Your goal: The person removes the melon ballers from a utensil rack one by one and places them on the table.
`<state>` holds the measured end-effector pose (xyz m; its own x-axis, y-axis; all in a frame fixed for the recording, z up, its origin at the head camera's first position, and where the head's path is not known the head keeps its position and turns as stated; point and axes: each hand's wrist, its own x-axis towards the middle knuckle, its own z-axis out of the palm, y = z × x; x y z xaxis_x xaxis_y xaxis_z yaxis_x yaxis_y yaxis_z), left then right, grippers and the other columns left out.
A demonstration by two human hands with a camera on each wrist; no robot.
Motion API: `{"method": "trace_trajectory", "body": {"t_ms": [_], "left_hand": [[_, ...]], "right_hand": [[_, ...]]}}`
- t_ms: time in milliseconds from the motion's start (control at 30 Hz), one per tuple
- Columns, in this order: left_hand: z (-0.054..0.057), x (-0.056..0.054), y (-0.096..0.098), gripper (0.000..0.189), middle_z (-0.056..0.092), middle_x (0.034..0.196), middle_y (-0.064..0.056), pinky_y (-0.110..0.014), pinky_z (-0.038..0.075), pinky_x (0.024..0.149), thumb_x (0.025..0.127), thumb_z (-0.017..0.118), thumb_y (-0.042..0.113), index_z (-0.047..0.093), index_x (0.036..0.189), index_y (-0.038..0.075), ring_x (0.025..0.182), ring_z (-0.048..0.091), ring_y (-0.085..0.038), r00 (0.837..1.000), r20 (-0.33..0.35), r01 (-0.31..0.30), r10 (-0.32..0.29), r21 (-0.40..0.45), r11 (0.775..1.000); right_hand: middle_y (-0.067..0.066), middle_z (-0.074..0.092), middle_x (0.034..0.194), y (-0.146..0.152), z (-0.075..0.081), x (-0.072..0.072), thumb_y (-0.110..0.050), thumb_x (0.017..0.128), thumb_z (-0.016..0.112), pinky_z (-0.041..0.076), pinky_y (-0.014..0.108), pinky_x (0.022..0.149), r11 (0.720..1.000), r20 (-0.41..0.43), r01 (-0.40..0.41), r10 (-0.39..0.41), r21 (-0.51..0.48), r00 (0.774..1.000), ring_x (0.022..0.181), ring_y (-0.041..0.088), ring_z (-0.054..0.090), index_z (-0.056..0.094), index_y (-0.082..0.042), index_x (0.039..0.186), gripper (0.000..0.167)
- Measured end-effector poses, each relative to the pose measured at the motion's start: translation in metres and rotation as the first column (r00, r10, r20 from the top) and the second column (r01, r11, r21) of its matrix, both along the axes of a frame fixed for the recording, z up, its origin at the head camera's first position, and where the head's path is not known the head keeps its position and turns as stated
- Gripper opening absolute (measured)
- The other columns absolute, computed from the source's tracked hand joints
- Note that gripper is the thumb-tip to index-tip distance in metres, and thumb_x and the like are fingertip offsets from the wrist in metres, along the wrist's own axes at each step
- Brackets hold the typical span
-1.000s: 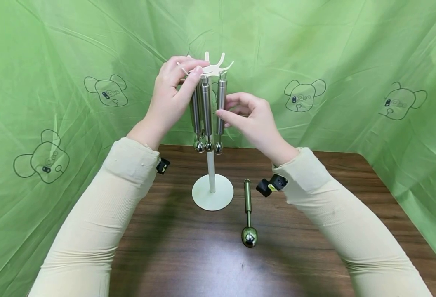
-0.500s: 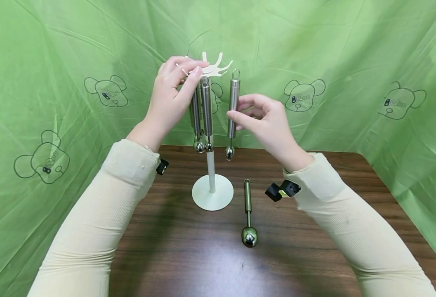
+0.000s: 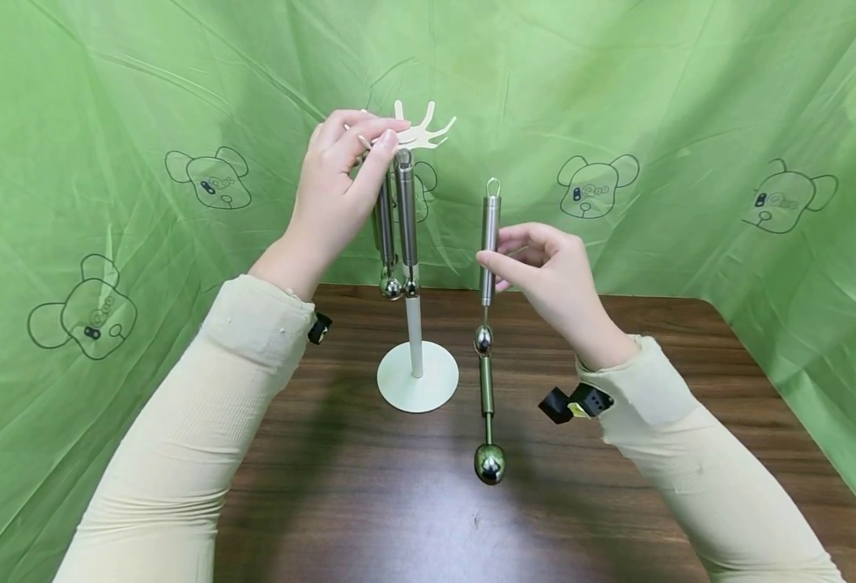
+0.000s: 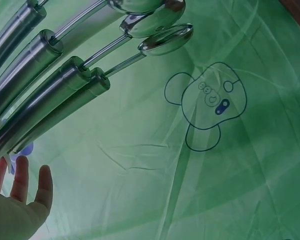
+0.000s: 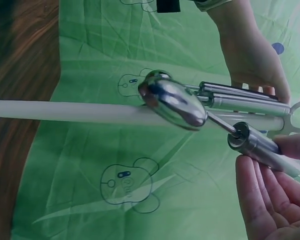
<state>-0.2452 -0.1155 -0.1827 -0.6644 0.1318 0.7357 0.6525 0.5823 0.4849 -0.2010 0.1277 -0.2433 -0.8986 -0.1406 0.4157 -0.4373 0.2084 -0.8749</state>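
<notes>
My right hand [image 3: 555, 271] pinches the thick steel handle of a spoon [image 3: 490, 247] between thumb and fingers, its loop up and its oval bowl down. In the right wrist view, that spoon's bowl [image 5: 176, 104] hangs in front of the stand's pole. My left hand [image 3: 336, 174] holds the hooked top of a white rack stand [image 3: 415, 332], thumb and fingers at its left side. Several matching spoons [image 3: 407, 214] hang from the stand below the left hand. Their bowls [image 4: 165, 40] show in the left wrist view, where the fingers [image 4: 20, 182] appear at the handles' upper ends.
Another spoon [image 3: 489, 464] lies on the dark wooden table [image 3: 311, 486], right of the stand's round base, its bowl toward me. The held spoon's bowl overlaps its handle end in the head view. A green cloth [image 3: 690, 97] with printed bear heads surrounds the table.
My right hand has lifted the spoon off its hook, then carried it right and down, away from the stand. The left hand has stayed at the stand's top.
</notes>
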Motion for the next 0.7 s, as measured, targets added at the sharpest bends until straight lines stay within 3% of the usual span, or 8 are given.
{"method": "trace_trajectory", "body": {"t_ms": [467, 700], "left_hand": [[0.001, 0.001, 0.004, 0.031, 0.06, 0.125, -0.004, -0.029, 0.035, 0.1, 0.102, 0.051, 0.031, 0.072, 0.121, 0.02, 0.117, 0.047, -0.018, 1.0, 0.0, -0.014, 0.014, -0.01, 1.0], [0.002, 0.004, 0.008, 0.031, 0.059, 0.128, -0.003, -0.032, 0.036, 0.102, 0.102, 0.051, 0.033, 0.071, 0.123, 0.022, 0.12, 0.047, -0.02, 0.998, 0.041, -0.038, 0.038, -0.001, 0.999]], "right_hand": [[-0.012, 0.071, 0.077, 0.021, -0.036, 0.004, -0.01, 0.086, 0.074, 0.06, 0.033, 0.063, 0.999, 0.162, 0.029, -0.032, 0.023, 0.986, 0.061, 0.01, 0.068, 0.067, 0.006, 0.109, 0.029], [-0.01, 0.072, 0.077, 0.027, -0.05, 0.006, -0.009, 0.086, 0.074, 0.06, 0.035, 0.063, 1.0, 0.212, 0.029, -0.029, 0.004, 0.977, 0.06, 0.01, 0.069, 0.065, 0.009, 0.109, 0.03]]}}
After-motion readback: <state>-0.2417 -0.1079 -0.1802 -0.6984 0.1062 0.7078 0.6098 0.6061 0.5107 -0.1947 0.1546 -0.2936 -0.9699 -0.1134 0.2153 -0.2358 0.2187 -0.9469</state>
